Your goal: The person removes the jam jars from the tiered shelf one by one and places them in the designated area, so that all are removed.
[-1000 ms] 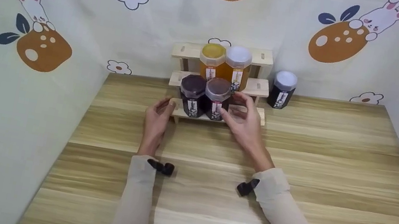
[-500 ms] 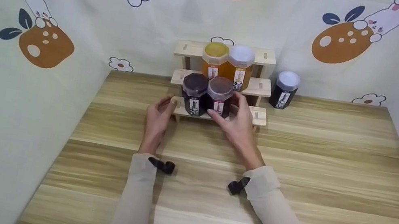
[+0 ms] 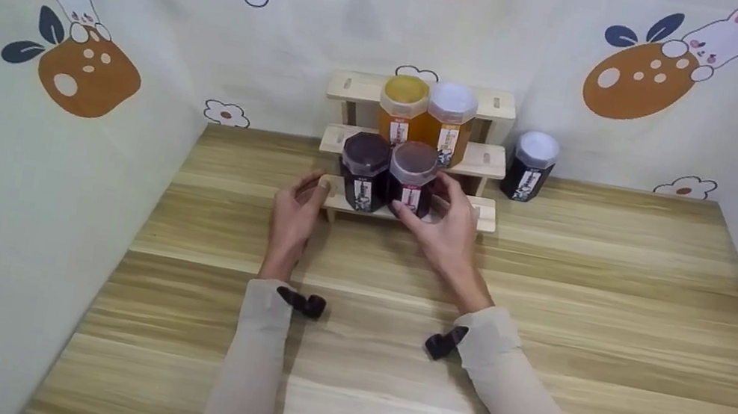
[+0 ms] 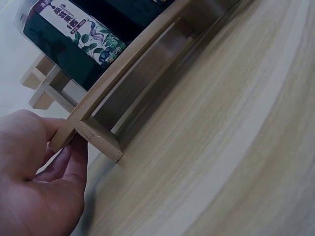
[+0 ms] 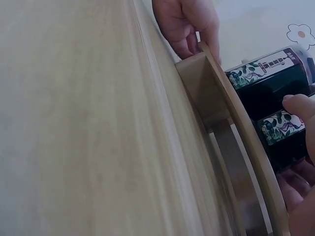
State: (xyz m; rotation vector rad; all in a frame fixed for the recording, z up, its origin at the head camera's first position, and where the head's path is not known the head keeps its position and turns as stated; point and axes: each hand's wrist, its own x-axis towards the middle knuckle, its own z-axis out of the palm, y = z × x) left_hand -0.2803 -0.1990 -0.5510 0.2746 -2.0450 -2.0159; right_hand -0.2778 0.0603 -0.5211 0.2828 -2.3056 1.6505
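A three-step wooden rack [image 3: 484, 214] stands against the back wall. Two dark hexagonal jars with clear lids share its lowest step, side by side. Around the right-hand jar [image 3: 415, 162] curls my right hand [image 3: 448, 240], thumb across the front near the label and fingers at the right and behind. The left-hand dark jar [image 3: 366, 161] stands close beside it, its label [image 4: 83, 32] facing forward in the left wrist view. My left hand [image 3: 292, 224] pinches the left end of the lowest step, thumb on top and fingers underneath, as the left wrist view shows.
On the middle step stand two amber jars, one with a yellow-looking lid [image 3: 405, 92] and one with a whitish lid [image 3: 453, 103]. Another dark jar [image 3: 530, 169] stands on the wood-grain table [image 3: 626, 298] right of the rack. A printed cloth wall [image 3: 320, 9] rises behind.
My right thumb has shifted left across the front of the right-hand dark jar. The jars hold their places on the rack, and my left hand stays at the step's end. The head view drifts slightly.
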